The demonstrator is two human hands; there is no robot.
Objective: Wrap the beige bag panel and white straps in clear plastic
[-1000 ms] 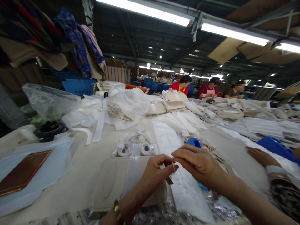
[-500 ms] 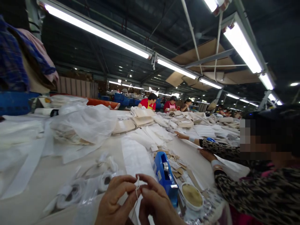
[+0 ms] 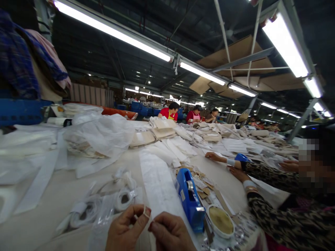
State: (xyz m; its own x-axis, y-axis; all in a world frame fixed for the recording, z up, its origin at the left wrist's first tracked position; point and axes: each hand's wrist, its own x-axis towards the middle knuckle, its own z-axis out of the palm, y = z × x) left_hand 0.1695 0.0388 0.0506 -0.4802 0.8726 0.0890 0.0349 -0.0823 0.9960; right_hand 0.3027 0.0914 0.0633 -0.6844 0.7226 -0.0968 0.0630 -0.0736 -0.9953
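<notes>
In the lower middle of the head view, my left hand [image 3: 128, 226] pinches a thin white string [image 3: 146, 212] between thumb and forefinger, where it forms a small loop. My right hand [image 3: 171, 230] is close beside it, thumb and finger pressed together at the string's lower part; its exact grip is partly hidden. Behind my right hand stands a blue tape dispenser [image 3: 191, 202]. A round white tub [image 3: 221, 221] with a yellowish-brown surface is to its right. Rolls of white strip [image 3: 85, 212] lie left of my hands, beside clear plastic.
A long white sheet [image 3: 157, 177] lies beyond my hands. Small brown card pieces [image 3: 205, 190] are scattered behind the tub. Plastic-wrapped bundles [image 3: 96, 136] and piled beige fabric [image 3: 162, 127] cover the table's far side. At right, a co-worker's patterned sleeves [image 3: 277, 205] reach over the table.
My hands have moved lower and slightly apart, and the string now shows as a loop at my left fingertips. The view has shifted left; the co-worker at right has leaned back.
</notes>
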